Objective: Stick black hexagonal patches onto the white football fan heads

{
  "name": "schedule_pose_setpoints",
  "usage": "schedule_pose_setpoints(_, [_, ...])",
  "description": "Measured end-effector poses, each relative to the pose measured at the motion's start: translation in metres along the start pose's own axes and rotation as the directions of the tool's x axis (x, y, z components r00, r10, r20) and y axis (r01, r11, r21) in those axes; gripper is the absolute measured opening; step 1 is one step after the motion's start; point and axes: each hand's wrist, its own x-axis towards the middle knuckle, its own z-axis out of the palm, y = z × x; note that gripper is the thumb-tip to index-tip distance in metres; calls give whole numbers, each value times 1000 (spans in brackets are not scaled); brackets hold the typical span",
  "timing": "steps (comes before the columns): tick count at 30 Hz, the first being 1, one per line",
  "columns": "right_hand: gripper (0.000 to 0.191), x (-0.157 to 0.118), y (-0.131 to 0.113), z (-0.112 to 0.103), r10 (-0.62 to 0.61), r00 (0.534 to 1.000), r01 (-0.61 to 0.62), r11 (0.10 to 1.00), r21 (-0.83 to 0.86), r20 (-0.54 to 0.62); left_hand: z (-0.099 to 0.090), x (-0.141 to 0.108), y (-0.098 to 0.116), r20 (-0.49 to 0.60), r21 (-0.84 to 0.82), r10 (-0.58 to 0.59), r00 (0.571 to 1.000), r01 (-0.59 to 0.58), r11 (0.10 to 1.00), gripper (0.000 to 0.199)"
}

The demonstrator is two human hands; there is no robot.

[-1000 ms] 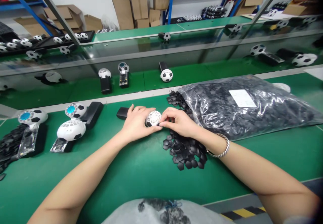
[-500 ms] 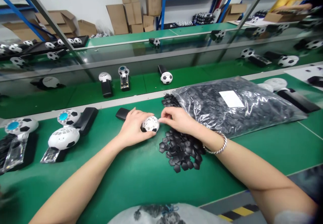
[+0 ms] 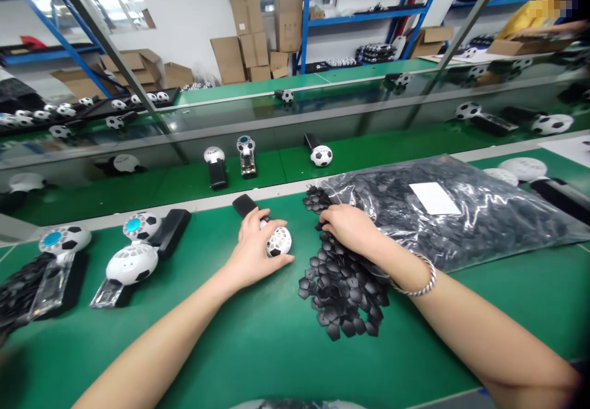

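A white football-shaped device head (image 3: pixel 279 242) with black patches and an openwork top is in my left hand (image 3: pixel 251 246). Thumb and fingers curve around its sides, and its black handle (image 3: pixel 244 205) sticks out beyond my fingers. My right hand (image 3: pixel 348 226) is closed in a pinch at the upper part of a pile of black pentagon pieces (image 3: pixel 345 286). What lies between those fingertips is too small to make out. Right beside this hand, a clear plastic bag (image 3: pixel 391 182) full of the same pieces lies on the green table (image 3: pixel 258 341).
At left lie several football-headed devices (image 3: pixel 131 264), some with clear handles, beside another heap of black pieces (image 3: pixel 18 292). More devices (image 3: pixel 321 155) rest on the green strip (image 3: pixel 281 166) beyond the table edge. A person in yellow (image 3: pixel 530 16) is at far right.
My right hand has moved from beside the ball head to the black pieces. My left hand still holds the device. The camera view has shifted, so the scene sits lower.
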Motion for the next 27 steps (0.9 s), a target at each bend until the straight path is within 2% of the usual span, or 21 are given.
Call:
schedule_pose_setpoints(2, [14,0,1,0,1,1000,-1,1000,-9,-7,3,-1,1,-23,-71,19,1000,-21,997,51])
schedule_pose_setpoints(4, [15,-1,2,0,1,1000,0,1000,15,-26,3,0,1,8,-144,115,993,-112,983,49])
schedule_pose_setpoints(8, [10,-3,-1,-1,-4,999,13,980,197,-44,-3,1,-2,102,-246,254,962,-223,943,55])
schedule_pose_setpoints(12, [3,-6,-7,-7,-43,999,50,918,394,-27,-3,2,-2,99,-266,219,971,-186,946,48])
schedule_pose_setpoints(18, [7,-9,-11,-14,-103,992,123,849,513,-67,-4,3,1,76,-265,199,977,-173,949,44])
schedule_pose_setpoints(24, [7,-14,-27,-11,-170,983,168,673,720,-71,-10,7,-3,126,-266,226,966,-187,946,49])
schedule_pose_setpoints(27, [8,-16,-36,-7,-228,969,228,665,711,-97,-8,7,-4,100,-254,228,969,-197,947,53])
